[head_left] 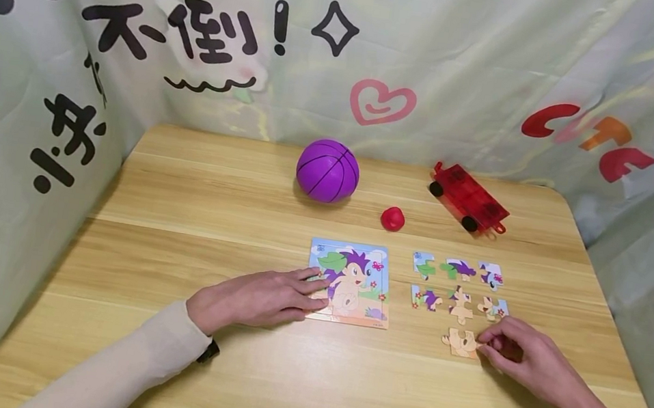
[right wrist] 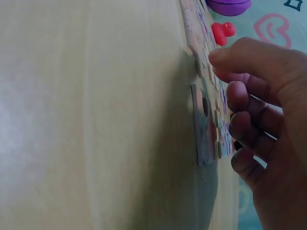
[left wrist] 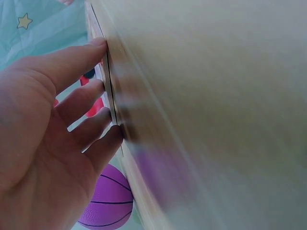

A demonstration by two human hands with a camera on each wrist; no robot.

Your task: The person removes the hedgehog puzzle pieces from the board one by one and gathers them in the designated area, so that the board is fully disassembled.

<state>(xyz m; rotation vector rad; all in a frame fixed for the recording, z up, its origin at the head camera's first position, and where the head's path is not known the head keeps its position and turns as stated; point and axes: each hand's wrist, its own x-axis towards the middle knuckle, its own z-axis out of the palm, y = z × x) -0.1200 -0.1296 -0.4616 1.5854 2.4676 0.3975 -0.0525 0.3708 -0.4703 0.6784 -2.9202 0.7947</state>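
Observation:
A square hedgehog puzzle board (head_left: 354,283) lies flat on the wooden table (head_left: 175,225). My left hand (head_left: 296,293) lies flat, its straight fingers resting on the board's left edge (left wrist: 109,96). To the right, several loose puzzle pieces (head_left: 456,286) sit in two rows. Below them lies a single tan piece (head_left: 460,342). My right hand (head_left: 515,353) rests beside this tan piece (right wrist: 201,129), its fingers loosely curled. The fingertips (right wrist: 235,93) are at the piece's right edge and do not grip it.
A purple ball (head_left: 328,170) stands at the back middle, with a small red toy (head_left: 392,218) to its right. A red wheeled toy (head_left: 469,198) sits further right. Printed cloth (head_left: 38,90) walls the table on three sides.

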